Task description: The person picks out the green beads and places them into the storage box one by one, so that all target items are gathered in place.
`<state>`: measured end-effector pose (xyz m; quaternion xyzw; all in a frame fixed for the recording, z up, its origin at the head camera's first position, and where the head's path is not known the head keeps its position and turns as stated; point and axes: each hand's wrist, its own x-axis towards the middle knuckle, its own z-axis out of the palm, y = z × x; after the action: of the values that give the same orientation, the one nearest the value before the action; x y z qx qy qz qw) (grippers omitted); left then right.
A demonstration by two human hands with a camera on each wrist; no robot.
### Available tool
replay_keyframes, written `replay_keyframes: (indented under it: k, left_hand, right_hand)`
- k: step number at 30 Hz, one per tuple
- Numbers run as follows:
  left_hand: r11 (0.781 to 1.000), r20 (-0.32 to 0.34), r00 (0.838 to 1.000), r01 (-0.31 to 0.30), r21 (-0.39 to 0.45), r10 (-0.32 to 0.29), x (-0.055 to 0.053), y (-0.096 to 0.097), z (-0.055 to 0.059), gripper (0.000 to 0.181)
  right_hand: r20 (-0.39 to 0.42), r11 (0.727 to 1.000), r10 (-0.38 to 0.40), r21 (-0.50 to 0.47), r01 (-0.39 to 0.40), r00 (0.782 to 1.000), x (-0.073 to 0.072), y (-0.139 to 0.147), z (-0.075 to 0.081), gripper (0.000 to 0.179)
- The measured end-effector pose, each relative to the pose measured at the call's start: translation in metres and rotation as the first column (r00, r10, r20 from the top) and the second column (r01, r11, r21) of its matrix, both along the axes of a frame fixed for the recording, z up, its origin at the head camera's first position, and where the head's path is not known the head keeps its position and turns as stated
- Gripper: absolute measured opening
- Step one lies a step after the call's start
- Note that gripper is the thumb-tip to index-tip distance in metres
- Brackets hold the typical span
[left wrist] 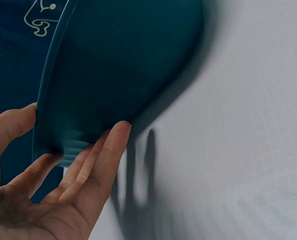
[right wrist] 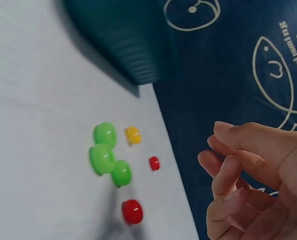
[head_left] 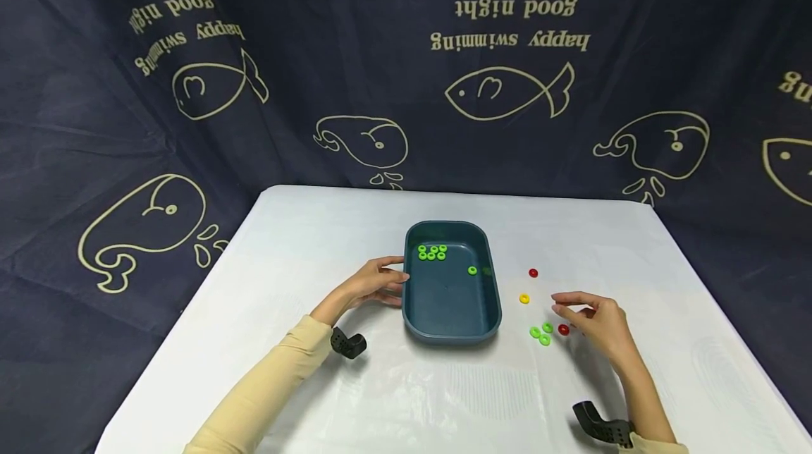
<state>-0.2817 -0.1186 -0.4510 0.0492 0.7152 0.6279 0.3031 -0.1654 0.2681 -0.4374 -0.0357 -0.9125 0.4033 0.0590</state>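
Note:
A dark teal tray stands mid-table with several small green rings at its far left and a lone green ring near its right wall. My left hand touches the tray's left side; in the left wrist view the thumb lies at the rim and the extended fingers rest along the outer wall. To the right, my right hand hovers over the table, fingers loosely bent and holding nothing. Below it lies a red ring. Close by are three green rings on the table.
A yellow ring and another red ring lie right of the tray. White cloth covers the table. A dark blue curtain with fish drawings hangs behind its far edge. Each wrist carries a black camera mount.

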Motion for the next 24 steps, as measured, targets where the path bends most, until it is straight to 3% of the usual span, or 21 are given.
replay_keyframes:
  k: [12, 24]
  left_hand:
    - [1.000, -0.004, 1.000, 0.004, 0.007, -0.004, 0.002, 0.000, 0.001, 0.062]
    - [1.000, 0.000, 1.000, -0.003, -0.001, 0.003, 0.001, 0.001, 0.001, 0.062]
  right_hand:
    - [0.064, 0.991, 0.132, 0.012, -0.133, 0.989, -0.001, 0.005, -0.025, 0.024]
    - [0.073, 0.987, 0.138, 0.067, -0.143, 0.988, -0.004, 0.004, -0.036, 0.024]
